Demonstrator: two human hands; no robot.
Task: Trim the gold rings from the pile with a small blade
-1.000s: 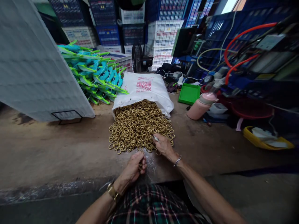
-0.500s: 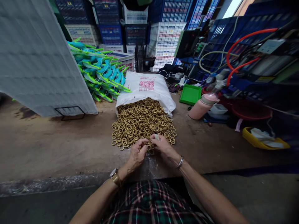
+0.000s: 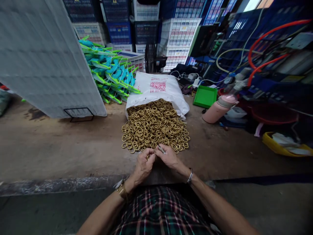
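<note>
Pinching pale sliver (image 3: 161, 149): right hand (image 3: 169, 158), fingers nearly closed; left hand (image 3: 144, 165) curled round gold ring (image 3: 148, 157). Piled rings (image 3: 156, 125) look hard, slick (light singly, I'd guess); best held by rim.

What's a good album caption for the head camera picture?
Left hand and right hand close together by golden rings spilling from a white sack.

1. Brass-coloured rings (image 3: 156, 125): loose heap on the worktop (image 3: 61, 153), spreading from a white sack (image 3: 146, 80) toward the near edge; some outermost rings lie flat.
2. Held ring (image 3: 148, 157): gold, mostly hidden in the left hand (image 3: 144, 164).
3. Pale implement (image 3: 161, 149): small, slim, tilted in the right hand (image 3: 169, 157).
</note>
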